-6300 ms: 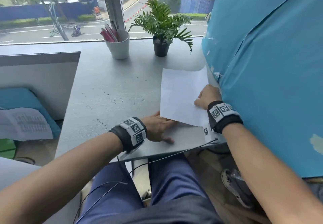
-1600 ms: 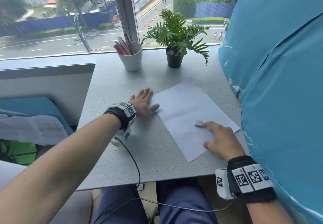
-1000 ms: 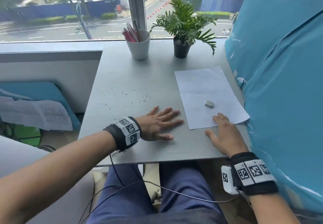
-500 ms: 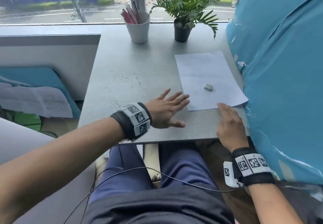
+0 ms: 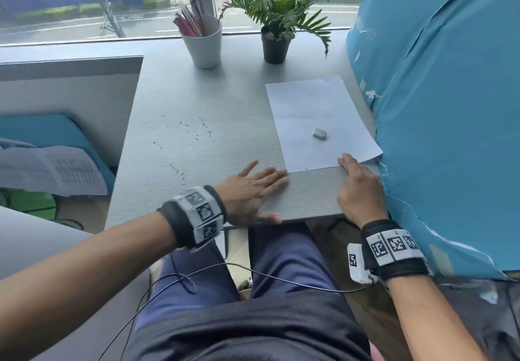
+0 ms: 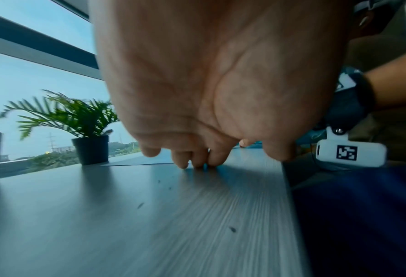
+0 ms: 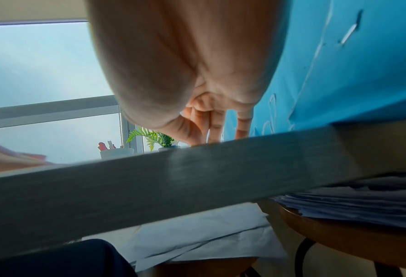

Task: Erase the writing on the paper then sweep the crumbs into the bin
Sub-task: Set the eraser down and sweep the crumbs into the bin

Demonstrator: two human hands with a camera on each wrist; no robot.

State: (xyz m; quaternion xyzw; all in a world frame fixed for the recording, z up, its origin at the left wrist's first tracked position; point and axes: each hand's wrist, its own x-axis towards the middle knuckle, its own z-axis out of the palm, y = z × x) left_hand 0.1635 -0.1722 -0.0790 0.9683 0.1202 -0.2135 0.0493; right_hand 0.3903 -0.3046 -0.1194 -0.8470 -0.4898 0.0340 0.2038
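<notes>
Our left hand [image 5: 250,191] lies flat, fingers straight, beside the paper [image 5: 318,118]; our right hand [image 5: 358,189] rests relaxed at its corner. The bin is hidden; the crumbs [image 5: 183,132] are mere specks.

— What is carried by the worktop [image 5: 225,99]?

— A white sheet of paper [image 5: 315,113] is laid flat on its right side, and a small grey eraser [image 5: 320,133] is set on the sheet. Dark crumbs [image 5: 194,132] are scattered over the bare grey surface to the left of the sheet.

— And at the far edge?

— A white cup [image 5: 203,44] filled with pens is stood there, with a potted plant [image 5: 277,25] in a black pot placed just beside it, to its right.

— Is anything else rested on it?

— Two hands are laid at the near edge: the left hand [image 5: 250,194] flat, the right hand [image 5: 358,189] touching the paper's near edge.
</notes>
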